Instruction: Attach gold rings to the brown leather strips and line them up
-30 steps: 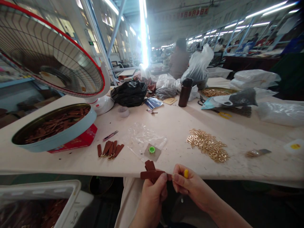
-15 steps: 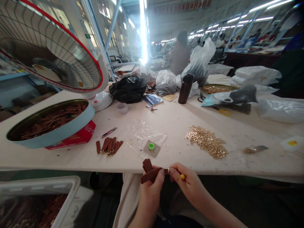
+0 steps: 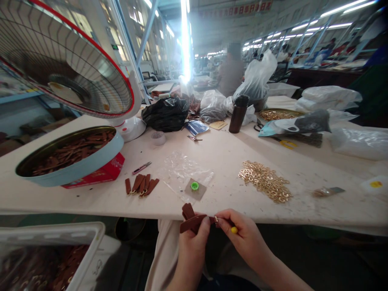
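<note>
My left hand is closed round several brown leather tabs, the thumb pressing on one that points toward my right hand. At that tab's right end, the thumb and fingers of my right hand pinch near a small gold ring. A yellow rounded tip sticks out of the right hand; the rest of that tool is hidden in the palm. Both hands are just off the table's front edge, above my lap. Past them on the table lie more brown tabs with rings and a heap of gold rings.
A round tin of brown strips rests tilted on a red box, below a fan. A green cap sits on a small square piece beside clear plastic. Thread snips, a dark bottle and a white crate are around.
The view has shifted slightly, so the table's things appear a little further right. Both hands keep their hold, with the ring end of the tab turned slightly at the right fingertips.
</note>
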Tool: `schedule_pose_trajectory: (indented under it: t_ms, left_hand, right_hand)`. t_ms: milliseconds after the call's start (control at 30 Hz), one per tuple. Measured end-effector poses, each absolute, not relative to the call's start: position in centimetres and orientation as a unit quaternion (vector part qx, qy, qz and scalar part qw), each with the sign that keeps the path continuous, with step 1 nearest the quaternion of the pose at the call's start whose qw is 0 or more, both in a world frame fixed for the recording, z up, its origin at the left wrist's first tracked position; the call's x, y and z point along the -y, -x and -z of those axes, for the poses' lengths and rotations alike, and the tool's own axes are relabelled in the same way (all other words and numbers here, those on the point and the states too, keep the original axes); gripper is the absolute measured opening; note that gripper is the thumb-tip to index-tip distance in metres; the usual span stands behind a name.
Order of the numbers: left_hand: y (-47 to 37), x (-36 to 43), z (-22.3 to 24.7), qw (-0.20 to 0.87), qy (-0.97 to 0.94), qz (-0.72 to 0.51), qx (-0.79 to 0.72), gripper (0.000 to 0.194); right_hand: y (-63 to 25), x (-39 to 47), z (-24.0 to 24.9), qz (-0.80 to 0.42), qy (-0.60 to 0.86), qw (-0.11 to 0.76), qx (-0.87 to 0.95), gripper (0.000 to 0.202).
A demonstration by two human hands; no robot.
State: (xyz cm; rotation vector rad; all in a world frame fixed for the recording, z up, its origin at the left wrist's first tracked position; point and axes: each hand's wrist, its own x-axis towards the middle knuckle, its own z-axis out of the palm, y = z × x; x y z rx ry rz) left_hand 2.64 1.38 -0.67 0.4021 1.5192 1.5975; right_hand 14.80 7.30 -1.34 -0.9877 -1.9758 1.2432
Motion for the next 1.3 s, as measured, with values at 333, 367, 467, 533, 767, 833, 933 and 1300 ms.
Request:
schedule_pose_trajectory:
  t_ms: [333,367,467,533,767,833,933,1300]
  left_hand:
    - [-3.2,-1.1,-0.2,0.378,-0.251,-0.654,-0.605,0.007]
    - [-3.2,-1.1,-0.2,0.384,-0.257,-0.649,-0.604,0.007]
    - [-3.0,-1.0,0.0,0.399,-0.273,-0.638,-0.599,0.005]
    - [-2.9,-0.9,0.1,0.407,-0.28,-0.63,-0.599,0.005]
    - [-2.7,-0.7,0.2,0.431,-0.272,-0.621,-0.595,0.007]
    - [-2.6,-0.8,0.4,0.44,-0.25,-0.626,-0.593,0.009]
    - [-2.3,-0.9,0.8,0.465,-0.205,-0.625,-0.593,0.014]
    - [-3.3,-0.7,-0.8,0.379,-0.212,-0.653,-0.62,0.013]
  right_hand:
    - [-15.0,-6.9,2.1,-0.426,0.354,0.247,0.796,0.029]
    - [-15.1,-6.8,2.1,-0.422,0.346,0.244,0.802,0.03]
    - [-15.2,-6.7,2.0,-0.433,0.324,0.237,0.807,0.029]
    - [-15.2,-6.8,1.8,-0.44,0.318,0.234,0.807,0.027]
    - [-14.6,-7.1,1.1,-0.464,0.296,0.225,0.804,0.023]
    - [-14.4,-7.1,1.0,-0.467,0.301,0.223,0.801,0.025]
    - [-14.3,-7.1,0.7,-0.474,0.314,0.232,0.789,0.028]
    - [-13.9,-7.0,-0.1,-0.491,0.335,0.261,0.76,0.03]
